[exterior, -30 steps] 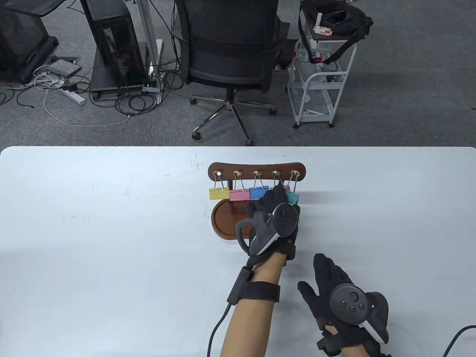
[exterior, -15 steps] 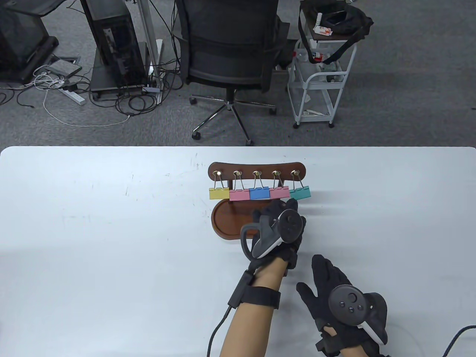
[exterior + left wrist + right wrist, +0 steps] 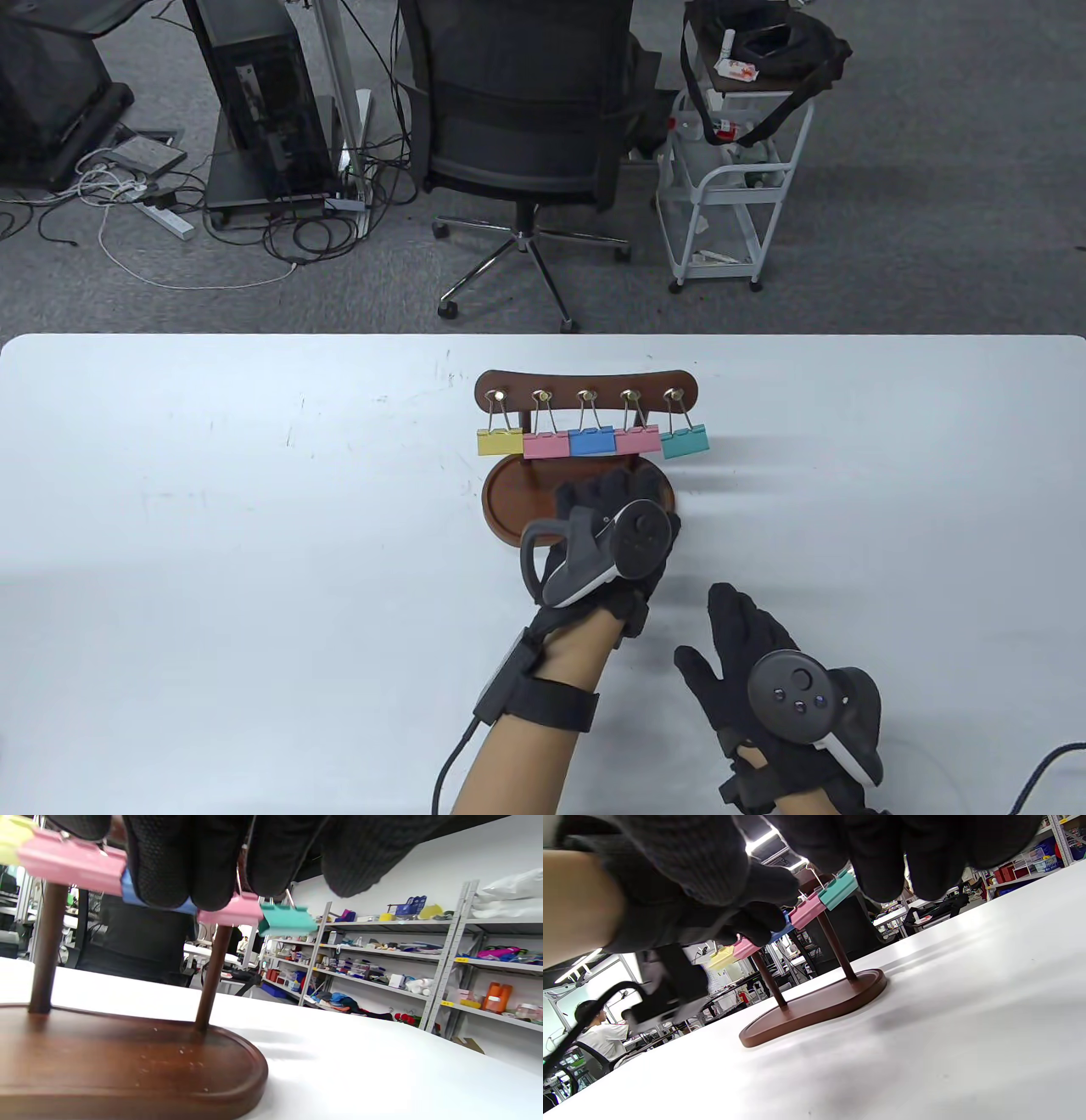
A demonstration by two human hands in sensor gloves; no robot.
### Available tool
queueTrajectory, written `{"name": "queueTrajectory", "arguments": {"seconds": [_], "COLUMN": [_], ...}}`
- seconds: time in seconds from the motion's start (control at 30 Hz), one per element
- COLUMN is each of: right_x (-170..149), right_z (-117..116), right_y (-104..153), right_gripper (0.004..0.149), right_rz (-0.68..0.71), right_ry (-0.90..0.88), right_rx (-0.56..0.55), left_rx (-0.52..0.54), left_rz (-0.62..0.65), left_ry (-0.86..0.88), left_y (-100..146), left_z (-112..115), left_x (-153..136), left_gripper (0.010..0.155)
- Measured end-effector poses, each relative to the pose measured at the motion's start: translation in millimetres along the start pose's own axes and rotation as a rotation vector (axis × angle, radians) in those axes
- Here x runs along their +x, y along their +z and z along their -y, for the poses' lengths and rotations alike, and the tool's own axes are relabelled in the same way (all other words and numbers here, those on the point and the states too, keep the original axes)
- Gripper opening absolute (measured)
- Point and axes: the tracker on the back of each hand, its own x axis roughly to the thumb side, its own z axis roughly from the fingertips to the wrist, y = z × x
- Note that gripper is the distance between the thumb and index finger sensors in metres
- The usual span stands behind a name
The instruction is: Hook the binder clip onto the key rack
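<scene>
A brown wooden key rack [image 3: 585, 386] stands on an oval wooden base [image 3: 517, 501] at the table's middle. Several binder clips hang from its hooks: yellow [image 3: 500, 441], pink [image 3: 545, 444], blue [image 3: 591, 441], a second pink [image 3: 636, 440] and teal [image 3: 684, 441]. The teal clip also shows in the left wrist view [image 3: 285, 921] and the right wrist view [image 3: 838, 890]. My left hand [image 3: 607, 526] hovers over the base, below the clips, and holds nothing. My right hand [image 3: 747, 654] lies open and empty near the front edge, to the right of the left arm.
The white table [image 3: 212, 526] runs wide on both sides of the rack. Beyond its far edge stand an office chair [image 3: 526, 119], a white trolley [image 3: 730, 187] and a computer tower [image 3: 263, 102] on the floor.
My left hand let go of the teal clip, which now hangs straight on the rightmost hook. The hand drew back toward me and to the left. The right hand stayed put.
</scene>
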Motion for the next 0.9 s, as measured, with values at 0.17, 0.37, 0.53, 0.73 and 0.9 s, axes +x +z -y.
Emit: {"name": "queueTrajectory", "arguments": {"seconds": [0.17, 0.37, 0.53, 0.73, 0.9], "right_x": [-1, -1, -3, -6, -10], "right_z": [-1, -2, -4, -10, -11], "right_y": [-1, -2, -3, -7, -7], "right_gripper": [0.082, 0.082, 0.083, 0.085, 0.084], "right_rz": [-0.007, -0.013, -0.030, -0.040, -0.056], "right_ry": [-0.006, -0.017, -0.035, -0.029, -0.037], "right_rx": [0.003, 0.014, 0.024, 0.035, 0.045], "left_rx": [0.040, 0.085, 0.103, 0.089, 0.091], "left_rz": [0.041, 0.071, 0.111, 0.152, 0.140], "left_ry": [-0.021, -0.013, 0.003, 0.010, -0.018], "left_y": [32, 72, 99, 119, 126], "left_z": [-17, -29, -25, -10, -11], "left_x": [-12, -22, -23, -14, -13], "left_gripper": [0.067, 0.069, 0.073, 0.076, 0.076]}}
